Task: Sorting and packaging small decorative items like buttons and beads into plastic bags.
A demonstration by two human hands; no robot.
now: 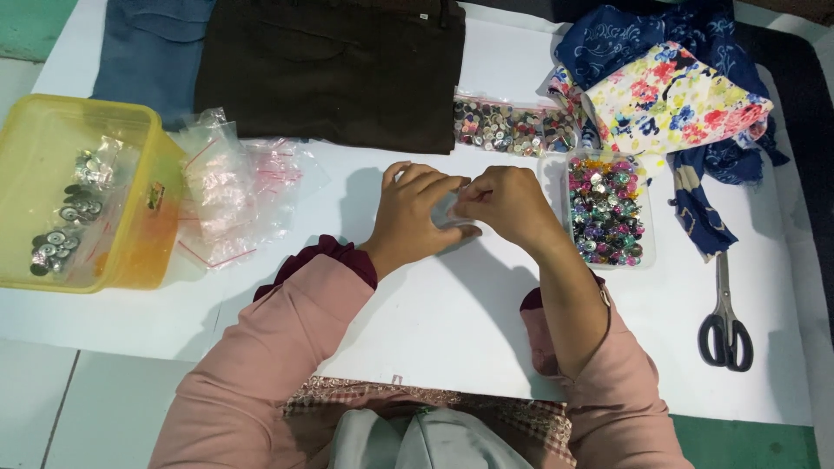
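A small clear plastic bag (452, 213) sits between the two hands above the white table (434, 321), pinched at its edges. The left hand (415, 217) closes thumb and fingertips on the bag's left side; the right hand (508, 204) curls its fingers tight on the right side. Just right of them stands a clear tub of coloured buttons (606, 211). Scissors (724, 317) lie well apart to the right.

Both hands together mid-frame, left (413, 217) and right (506, 204), fingertips pinched and touching (pink-sleeved forearms angled inward).
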